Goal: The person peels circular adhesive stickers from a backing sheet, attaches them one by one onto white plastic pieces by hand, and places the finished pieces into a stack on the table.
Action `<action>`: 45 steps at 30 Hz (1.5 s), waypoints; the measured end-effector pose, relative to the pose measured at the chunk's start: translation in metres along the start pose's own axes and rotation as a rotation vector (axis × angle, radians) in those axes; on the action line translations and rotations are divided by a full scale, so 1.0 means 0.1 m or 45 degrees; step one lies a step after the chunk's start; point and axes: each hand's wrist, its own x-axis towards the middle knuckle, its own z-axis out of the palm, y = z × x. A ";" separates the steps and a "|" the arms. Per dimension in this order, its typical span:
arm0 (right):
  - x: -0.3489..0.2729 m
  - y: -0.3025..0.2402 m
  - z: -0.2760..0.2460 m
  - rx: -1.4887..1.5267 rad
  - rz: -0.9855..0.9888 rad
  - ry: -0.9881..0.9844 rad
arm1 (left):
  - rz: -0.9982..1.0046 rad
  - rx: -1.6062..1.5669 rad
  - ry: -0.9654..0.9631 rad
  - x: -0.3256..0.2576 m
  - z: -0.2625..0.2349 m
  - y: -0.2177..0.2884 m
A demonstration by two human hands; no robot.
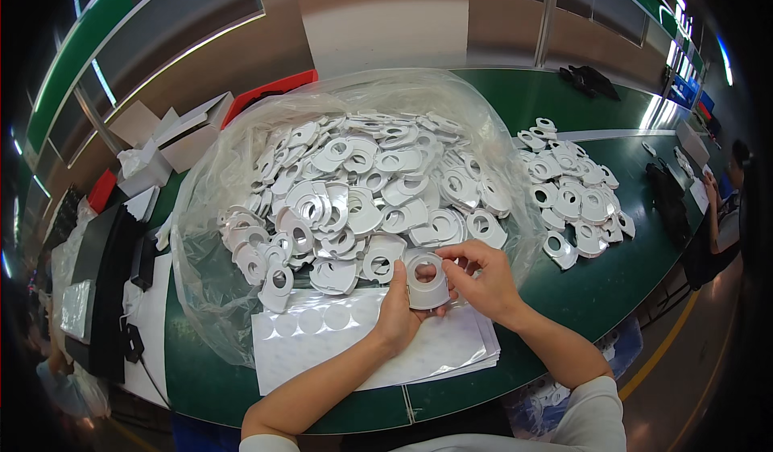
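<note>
A white plastic part with a round hole [429, 296] is held up in front of me, above the near edge of the pile. My left hand [394, 313] grips it from the left, thumb along its side and fingers beneath. At its upper right, my right hand [485, 278] is closed, thumb and forefinger pressed at the rim; whether they pinch anything else is too small to see. Under my hands lies a stack of glossy sheets with round stickers [278, 354]. Many similar white parts [354, 158] are heaped just beyond, on a clear plastic bag [201, 291].
A second pile of white parts [592, 202] lies on the green table [515, 369] to the right. White boxes [193, 134] and a red bin [270, 93] stand at the far left. Dark cloth [592, 81] rests at the back right. Another person [725, 210] sits at the far right.
</note>
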 end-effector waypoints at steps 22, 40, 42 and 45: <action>-0.03 -0.17 -0.05 -0.806 -0.315 0.089 | -0.120 0.387 -0.109 0.05 -0.02 -0.02; 0.34 0.16 -0.65 1.432 0.086 0.540 | 0.320 1.218 0.004 -0.14 0.02 0.97; 0.34 0.04 -0.65 1.527 0.198 0.593 | 0.570 1.669 0.331 -0.23 0.01 1.23; 0.27 0.00 -0.49 0.991 0.281 0.247 | 1.116 2.343 0.525 -0.22 -0.41 1.42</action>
